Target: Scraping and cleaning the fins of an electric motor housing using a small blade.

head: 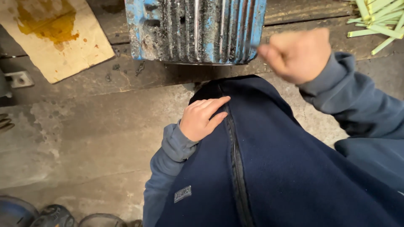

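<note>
Head view, looking down over the person's own front.

Motor [195, 29]: blue, ribbed, grimy casing, sitting at upper centre of the frame on a dark wooden counter [126, 75]. Paint is flaking; black grease is filling the grooves between the fins. No cover, bolt or part is showing as removed; the casing is looking whole from this angle, so as a judgement any work on it is appearing barely begun.

Right hand [299, 54]: hovering at upper right of the frame, just beside the motor's right edge, blurred. The fingers are curling into a loose fist; whether they are pinching anything small is impossible to tell through the blur.

Left hand [204, 117]: lying at centre of the frame, flat on the navy jacket [273, 168], fingers stretched out and together, the forefinger touching the zip [233, 151]. It is holding nothing.

Card [50, 38]: pale sheet at upper left, carrying a yellow-orange stain, resting on the counter, well apart from the motor.

Strips [376, 21]: pale green, piling loosely at upper right, beyond the right hand.

Bracket [19, 79]: small grey metal piece at the left edge.

Floor [84, 138]: worn concrete, filling the left middle; dark rounded objects are showing at lower left, too cropped to identify.
</note>
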